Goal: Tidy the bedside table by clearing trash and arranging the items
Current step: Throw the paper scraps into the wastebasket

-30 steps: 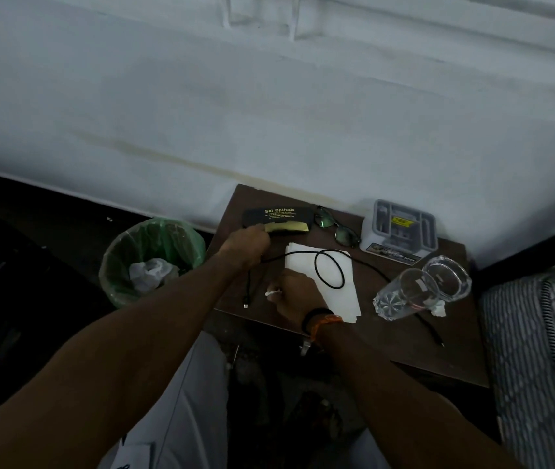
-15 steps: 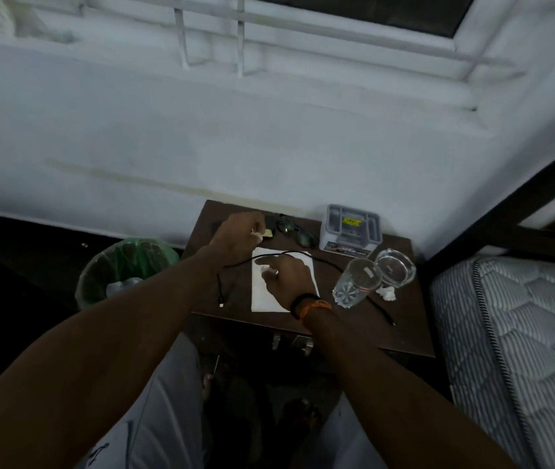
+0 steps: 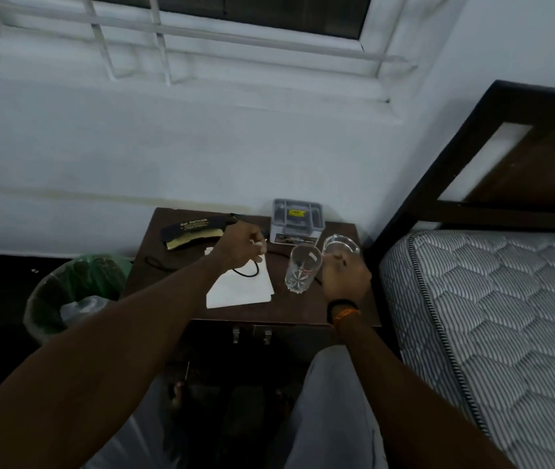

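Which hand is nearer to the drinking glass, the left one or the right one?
The right hand is nearer, directly beside the drinking glass on its right. The left hand is farther, over the white paper to the glass's left.

**Readable text on the bedside table**

Only one marking reads with any clarity. The black glasses case [image 3: 192, 230], lying to the left of the grey organiser box [image 3: 297, 221], carries gold lettering that looks like "Sai Opticals", with smaller lines beneath too blurred to read. The grey organiser box has a yellow sticker [image 3: 296, 213] inside it with dark print that cannot be made out, and a label strip [image 3: 292, 238] along its front edge whose words are illegible.
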Demonstrator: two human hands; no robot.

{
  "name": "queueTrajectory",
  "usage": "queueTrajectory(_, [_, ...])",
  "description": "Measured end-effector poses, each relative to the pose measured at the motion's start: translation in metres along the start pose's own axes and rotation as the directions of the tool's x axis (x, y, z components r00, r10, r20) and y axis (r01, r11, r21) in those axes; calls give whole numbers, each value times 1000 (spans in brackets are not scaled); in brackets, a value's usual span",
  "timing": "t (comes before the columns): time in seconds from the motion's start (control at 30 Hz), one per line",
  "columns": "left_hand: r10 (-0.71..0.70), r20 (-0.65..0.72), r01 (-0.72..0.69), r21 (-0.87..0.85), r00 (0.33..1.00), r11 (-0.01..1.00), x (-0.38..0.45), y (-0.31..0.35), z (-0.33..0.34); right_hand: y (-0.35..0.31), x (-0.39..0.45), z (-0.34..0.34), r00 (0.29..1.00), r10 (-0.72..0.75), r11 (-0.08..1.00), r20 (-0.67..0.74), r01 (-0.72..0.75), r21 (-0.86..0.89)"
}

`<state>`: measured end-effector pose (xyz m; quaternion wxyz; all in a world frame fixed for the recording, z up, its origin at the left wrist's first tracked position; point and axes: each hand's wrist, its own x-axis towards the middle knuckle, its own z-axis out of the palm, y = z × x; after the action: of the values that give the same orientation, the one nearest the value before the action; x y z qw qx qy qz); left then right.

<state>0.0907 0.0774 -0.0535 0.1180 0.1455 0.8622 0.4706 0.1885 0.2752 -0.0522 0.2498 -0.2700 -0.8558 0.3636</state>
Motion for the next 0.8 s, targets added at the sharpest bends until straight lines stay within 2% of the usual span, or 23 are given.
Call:
queueTrajectory(0.1, [-11, -8, 11, 30, 1000, 999, 4, -1, 12, 33, 10, -2, 975, 217, 976, 56, -214, -45])
queueTrajectory(0.23, [4, 7, -5, 153, 1000, 988, 8, -7, 22, 60, 22, 6, 938, 312, 948, 153, -298, -109])
queueTrajectory(0.4, [-28, -1, 27, 240, 1000, 970, 12, -20, 32, 74, 36, 24, 936, 295, 940, 193, -248, -234])
queueTrajectory(0.6, [-50, -1, 49, 264, 999, 963, 15, -36, 35, 92, 51, 46, 938, 142, 932, 315, -20, -361])
queueTrajectory(0.73, [-32, 21, 25, 268, 999, 963, 15, -37, 31, 98, 56, 50, 909, 182, 914, 376, -15, -405])
queueTrajectory(0.8, [-25, 30, 16, 266, 999, 964, 14, -37, 28, 95, 58, 51, 898, 167, 897, 408, 33, -440])
